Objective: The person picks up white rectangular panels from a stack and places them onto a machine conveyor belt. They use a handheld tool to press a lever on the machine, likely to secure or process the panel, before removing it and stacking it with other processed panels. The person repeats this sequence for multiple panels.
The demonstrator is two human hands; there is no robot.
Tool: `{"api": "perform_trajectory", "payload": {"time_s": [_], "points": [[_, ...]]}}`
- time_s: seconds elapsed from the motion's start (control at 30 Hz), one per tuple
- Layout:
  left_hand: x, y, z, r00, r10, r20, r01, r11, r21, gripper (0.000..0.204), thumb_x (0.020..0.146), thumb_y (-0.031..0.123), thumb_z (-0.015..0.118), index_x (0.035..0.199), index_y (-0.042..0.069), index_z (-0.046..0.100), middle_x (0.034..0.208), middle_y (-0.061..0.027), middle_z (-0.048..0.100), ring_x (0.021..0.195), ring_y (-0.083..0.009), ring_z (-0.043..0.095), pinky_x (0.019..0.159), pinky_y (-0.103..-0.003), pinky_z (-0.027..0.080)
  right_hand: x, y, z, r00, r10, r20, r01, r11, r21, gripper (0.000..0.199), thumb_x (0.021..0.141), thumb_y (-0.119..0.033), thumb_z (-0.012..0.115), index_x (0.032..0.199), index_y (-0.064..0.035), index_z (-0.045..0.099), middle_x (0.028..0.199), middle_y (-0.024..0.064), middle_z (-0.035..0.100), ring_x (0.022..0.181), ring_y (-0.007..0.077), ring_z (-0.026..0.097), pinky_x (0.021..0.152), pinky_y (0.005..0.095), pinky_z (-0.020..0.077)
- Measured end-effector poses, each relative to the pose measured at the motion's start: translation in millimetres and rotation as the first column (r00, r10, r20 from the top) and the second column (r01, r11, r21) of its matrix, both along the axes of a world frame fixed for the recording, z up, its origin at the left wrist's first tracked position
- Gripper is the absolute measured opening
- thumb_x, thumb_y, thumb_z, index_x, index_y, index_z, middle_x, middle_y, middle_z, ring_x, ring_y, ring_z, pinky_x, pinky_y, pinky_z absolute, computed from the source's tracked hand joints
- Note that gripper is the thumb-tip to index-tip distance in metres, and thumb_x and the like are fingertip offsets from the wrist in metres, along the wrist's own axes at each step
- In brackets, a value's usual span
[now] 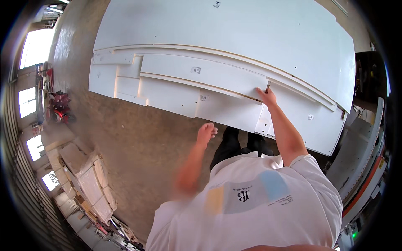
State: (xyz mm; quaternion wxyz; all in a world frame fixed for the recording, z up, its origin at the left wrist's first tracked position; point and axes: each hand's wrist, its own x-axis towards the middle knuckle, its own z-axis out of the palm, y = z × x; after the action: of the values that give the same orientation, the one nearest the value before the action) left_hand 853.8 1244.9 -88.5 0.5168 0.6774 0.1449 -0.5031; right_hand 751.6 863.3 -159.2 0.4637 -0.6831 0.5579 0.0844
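Head view: a stack of white panels (217, 50) lies in front of the person, above a concrete floor (138, 142). The right hand (266, 97) rests on the stack's near part, at the right end of a narrow panel (201, 74) whose long axis runs left to right, bowed by the lens. The fingers are closed around a small dark tool (267, 86), pinched upright so its tip meets the thin brown edge line where that panel sits on the sheet below. What kind of tool it is cannot be told; it is too small.

The left hand (206, 133) hangs in the air over the floor, blurred, fingers loosely spread and holding nothing. It sits short of the stack's near edge, so the right hand is plainly the nearer of the 2 to the panels. From the right hand, the narrow panel stretches away to the left along its length.

Wrapped bundles of boards (90, 175) are piled far left by the windows, and a machine (364, 167) stands at the right.
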Motion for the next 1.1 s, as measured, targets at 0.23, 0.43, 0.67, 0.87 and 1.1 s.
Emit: {"api": "perform_trajectory", "payload": {"time_s": [0.23,0.43,0.67,0.87,1.1], "points": [[-10,-13,8,0.992,0.122,-0.024,-0.123,0.991,-0.058,0.037,0.098,0.037,0.059,0.118,0.006,0.058,0.104,-0.0086,0.068,0.089,-0.0170,0.066,0.074,-0.031,0.054,-5,6,20,0.979,-0.139,0.151,0.080,0.935,0.345,0.070,0.076,-0.048,0.082,0.121,0.0019,0.061,0.108,0.0115,0.068,0.098,0.0207,0.063,0.081,0.0340,0.0496],[48,-74,0,0.781,0.587,-0.212,-0.624,0.717,-0.310,0.071,0.096,0.060,0.051,0.139,0.005,0.043,0.136,-0.0093,0.054,0.119,-0.0219,0.053,0.095,-0.039,0.046,-69,34,116,0.905,-0.182,0.384,-0.062,0.838,0.543,0.055,0.081,-0.031,0.083,0.119,0.0031,0.064,0.110,0.0096,0.070,0.098,0.0182,0.064,0.084,0.0332,0.0493],[7,-141,28,0.781,0.569,-0.257,-0.624,0.723,-0.296,0.077,0.096,0.067,0.041,0.152,0.014,0.032,0.153,-0.0045,0.040,0.137,-0.0275,0.040,0.115,-0.045,0.033,-198,25,191,0.892,-0.215,0.397,-0.002,0.876,0.482,0.051,0.079,-0.020,0.082,0.120,0.0040,0.063,0.112,0.0087,0.069,0.101,0.0167,0.063,0.094,0.0328,0.0482],[-95,-216,46,0.840,0.348,-0.416,-0.496,0.803,-0.332,0.073,0.099,0.056,0.047,0.151,0.007,0.031,0.153,-0.0080,0.039,0.138,-0.0275,0.040,0.116,-0.044,0.032,-347,31,183,0.755,-0.482,0.443,0.195,0.812,0.550,0.061,0.078,-0.022,0.082,0.129,0.0019,0.057,0.120,0.0075,0.064,0.112,0.0184,0.059,0.100,0.0350,0.0443],[-145,-379,27,0.929,-0.023,-0.370,-0.122,0.924,-0.364,0.065,0.100,0.047,0.053,0.145,0.003,0.037,0.144,-0.0121,0.048,0.131,-0.0272,0.048,0.111,-0.044,0.039,-388,90,183,0.370,-0.783,0.500,0.561,0.617,0.551,0.059,0.084,-0.029,0.076,0.131,-0.0026,0.052,0.121,0.0051,0.061,0.111,0.0178,0.059,0.092,0.0334,0.0468]]}}
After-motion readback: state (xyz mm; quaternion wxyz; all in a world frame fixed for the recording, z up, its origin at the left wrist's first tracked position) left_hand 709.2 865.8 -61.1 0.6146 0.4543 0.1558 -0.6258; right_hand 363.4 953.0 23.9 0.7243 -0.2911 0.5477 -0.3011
